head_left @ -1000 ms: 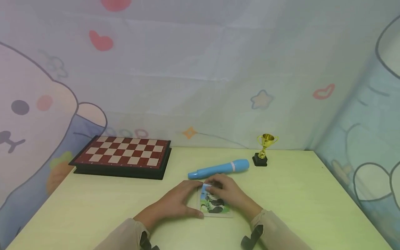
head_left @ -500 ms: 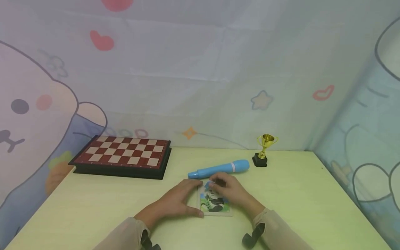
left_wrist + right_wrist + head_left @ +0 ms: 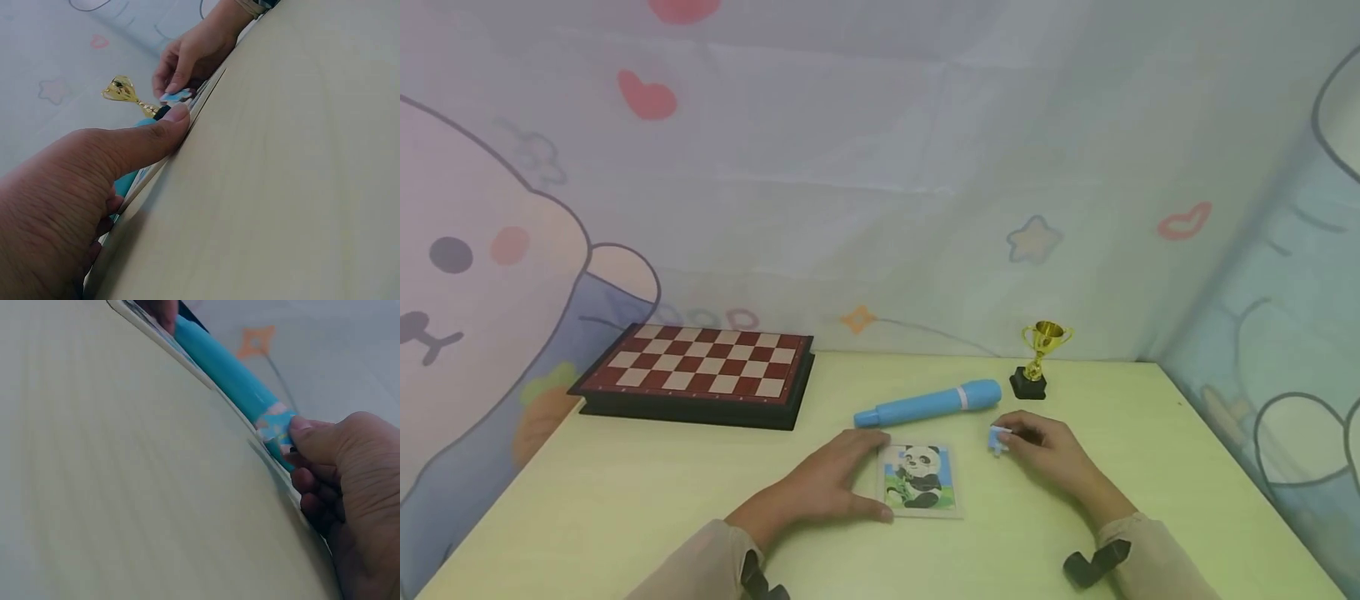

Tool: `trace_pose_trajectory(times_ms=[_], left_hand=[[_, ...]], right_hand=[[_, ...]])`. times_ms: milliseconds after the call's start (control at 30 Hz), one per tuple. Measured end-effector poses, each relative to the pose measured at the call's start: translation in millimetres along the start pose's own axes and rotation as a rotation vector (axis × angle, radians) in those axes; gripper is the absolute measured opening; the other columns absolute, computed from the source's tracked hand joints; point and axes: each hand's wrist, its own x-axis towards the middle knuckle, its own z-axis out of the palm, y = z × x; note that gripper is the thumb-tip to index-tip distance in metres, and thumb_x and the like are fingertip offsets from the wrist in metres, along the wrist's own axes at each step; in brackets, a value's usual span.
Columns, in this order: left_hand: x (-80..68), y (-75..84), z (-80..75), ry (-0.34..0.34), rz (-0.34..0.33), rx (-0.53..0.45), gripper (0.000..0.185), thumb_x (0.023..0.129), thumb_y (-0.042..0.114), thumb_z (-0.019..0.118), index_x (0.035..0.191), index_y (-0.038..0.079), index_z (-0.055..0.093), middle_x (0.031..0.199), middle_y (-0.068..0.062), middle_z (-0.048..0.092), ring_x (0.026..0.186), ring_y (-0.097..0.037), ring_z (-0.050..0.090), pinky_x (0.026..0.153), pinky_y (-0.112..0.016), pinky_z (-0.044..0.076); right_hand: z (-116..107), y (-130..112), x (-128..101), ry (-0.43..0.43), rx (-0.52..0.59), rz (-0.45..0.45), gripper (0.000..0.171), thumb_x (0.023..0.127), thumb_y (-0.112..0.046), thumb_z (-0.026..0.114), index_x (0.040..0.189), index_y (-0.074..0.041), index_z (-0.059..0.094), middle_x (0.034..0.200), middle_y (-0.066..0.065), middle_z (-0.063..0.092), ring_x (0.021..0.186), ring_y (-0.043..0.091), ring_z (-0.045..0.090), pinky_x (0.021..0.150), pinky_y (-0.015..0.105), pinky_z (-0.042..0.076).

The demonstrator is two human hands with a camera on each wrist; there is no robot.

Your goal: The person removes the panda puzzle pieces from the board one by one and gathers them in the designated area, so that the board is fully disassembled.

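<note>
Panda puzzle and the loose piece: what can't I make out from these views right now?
- Panda puzzle, head view: left edge hidden under the left hand; empty slots too small to tell.
- Puzzle piece, head view: the right hand covers part of it; its picture is too small.
- Both wrist views: puzzle seen edge-on, its face hidden.

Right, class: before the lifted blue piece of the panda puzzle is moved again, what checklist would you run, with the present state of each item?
1. Right hand pinches the small blue puzzle piece: ok.
2. Left hand rests on the left edge of the square panda puzzle board, steadying it: ok.
3. Piece clear of the board: ok.
4. Blue plastic toy microphone lies apart from the board: ok.
5. Small gold trophy cup upright, away from the hands: ok.
6. Empty slot in the board: cannot tell.
</note>
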Motion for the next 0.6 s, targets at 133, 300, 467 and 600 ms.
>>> trace_pose_trajectory(times_ms=[133,300,467,600], left_hand=[[1.1,1.5,-1.7,-0.005,-0.006,-0.008,0.104,0.070,0.070,0.079,0.151,0.015,0.043,0.154,-0.003,0.042,0.144,-0.022,0.035,0.118,-0.047,0.031],[0.5,1.5,-2.9,-0.004,-0.002,-0.012,0.104,0.071,0.070,0.078,0.151,0.014,0.043,0.154,-0.003,0.043,0.144,-0.023,0.036,0.118,-0.048,0.032],[1.0,0.7,-2.7,0.005,0.003,-0.013,0.103,0.071,0.069,0.079,0.150,0.015,0.044,0.152,-0.001,0.044,0.143,-0.023,0.036,0.118,-0.047,0.033],[1.0,0.4,-1.2,-0.003,-0.007,-0.020,0.103,0.070,0.070,0.079,0.150,0.016,0.043,0.152,0.000,0.044,0.143,-0.021,0.036,0.117,-0.047,0.033]], right_hand=[[-15,10,-4,0.010,-0.125,-0.039,0.013,0.096,-0.022,0.070,0.109,-0.022,0.074,0.103,-0.009,0.071,0.090,0.008,0.064,0.078,0.026,0.054],[-14,14,-1,0.015,-0.232,-0.141,0.013,0.095,-0.016,0.071,0.107,-0.020,0.075,0.104,-0.009,0.067,0.085,0.007,0.058,0.072,0.026,0.052],[-11,14,1,0.022,-0.240,-0.147,0.013,0.094,-0.015,0.072,0.104,-0.023,0.074,0.103,-0.012,0.065,0.085,0.007,0.055,0.071,0.025,0.050],[-7,10,-1,-0.001,-0.215,-0.156,0.013,0.095,-0.017,0.072,0.106,-0.024,0.074,0.104,-0.013,0.064,0.087,0.008,0.054,0.072,0.026,0.050]])
